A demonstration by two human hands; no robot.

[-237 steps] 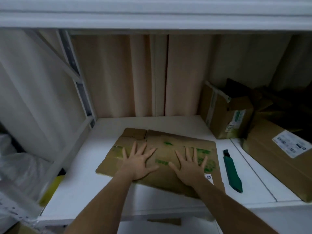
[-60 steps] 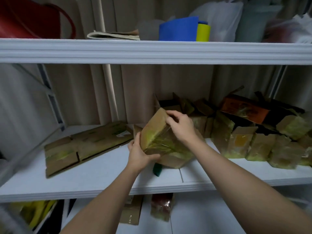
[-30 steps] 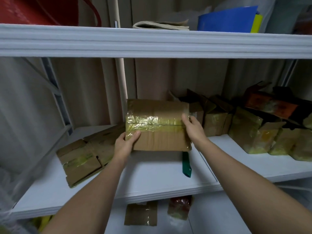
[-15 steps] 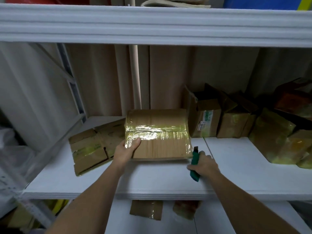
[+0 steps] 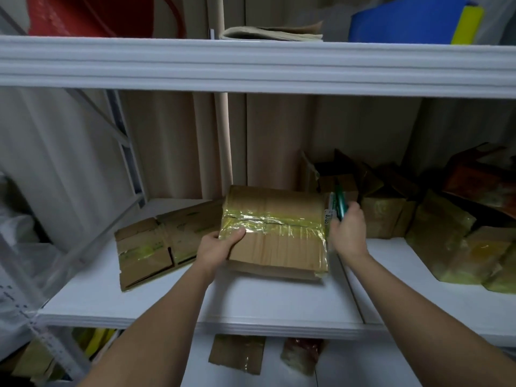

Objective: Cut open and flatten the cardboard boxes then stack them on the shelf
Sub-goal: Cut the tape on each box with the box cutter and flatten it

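A taped brown cardboard box (image 5: 275,238) sits on the white shelf (image 5: 251,308), a shiny tape band across its top. My left hand (image 5: 220,247) grips its near-left corner, thumb on the tape. My right hand (image 5: 349,236) holds a green box cutter (image 5: 339,203) upright just off the box's right end. A flattened cardboard box (image 5: 159,241) lies on the shelf to the left, partly behind the taped box.
Several more boxes (image 5: 385,216) crowd the back right of the shelf. An upper shelf (image 5: 251,65) overhangs with a red bag, papers and a blue folder. Cardboard pieces (image 5: 237,356) lie on the level below.
My right hand has lifted the green cutter off the shelf and raised it to the box's right end. My left hand keeps its grip on the box.
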